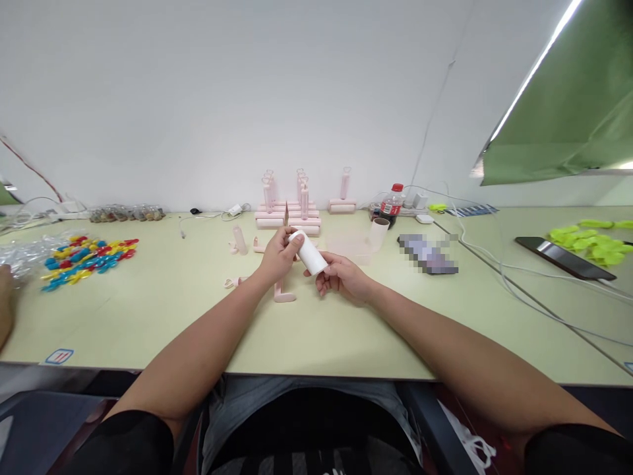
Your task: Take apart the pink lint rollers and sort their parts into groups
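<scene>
Holding the white roll tilted, left of the cola bottle and on its near side, with the left hand closed around the upper end and the right hand around the lower. Could slip through a loosened grip at either end, and knock the pink handle farther left of the bottle.

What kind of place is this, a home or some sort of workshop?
Probably a small workshop: a numbered label on the table edge, matching pink rollers lined up, and piles of colourful plastic pieces.
</scene>
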The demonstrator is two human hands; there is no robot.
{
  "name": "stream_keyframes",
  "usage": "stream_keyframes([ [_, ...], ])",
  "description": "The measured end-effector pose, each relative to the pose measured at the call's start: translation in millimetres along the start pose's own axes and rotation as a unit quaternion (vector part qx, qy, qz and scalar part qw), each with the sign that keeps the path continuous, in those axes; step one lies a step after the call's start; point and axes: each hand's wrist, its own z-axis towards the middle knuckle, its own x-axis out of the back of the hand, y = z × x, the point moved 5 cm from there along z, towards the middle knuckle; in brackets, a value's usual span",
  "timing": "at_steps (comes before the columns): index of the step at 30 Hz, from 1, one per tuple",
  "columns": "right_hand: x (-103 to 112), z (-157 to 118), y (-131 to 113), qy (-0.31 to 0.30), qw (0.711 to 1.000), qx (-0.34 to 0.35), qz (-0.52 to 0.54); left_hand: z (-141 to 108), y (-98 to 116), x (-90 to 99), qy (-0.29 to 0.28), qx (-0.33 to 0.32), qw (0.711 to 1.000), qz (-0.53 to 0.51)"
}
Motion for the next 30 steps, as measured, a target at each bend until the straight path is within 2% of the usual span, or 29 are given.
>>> stream_keyframes([
  [6,2,1,3,0.02,1.0,-0.011,0.019,0,0,1.4,0.022,0.03,0.999,-0.022],
  [19,-2,-1,-2,0.034,0.999,-0.01,0.037,-1,0,2.6,0.043,0.046,0.998,-0.005],
  [25,0,-1,5,0.084,0.993,-0.076,0.017,0,2,17.3,0.132,0.046,0.99,0.005],
  [30,10,1,4,0.152,0.984,-0.074,0.059,5,-2,26.8,0.179,0.04,0.983,0.009],
])
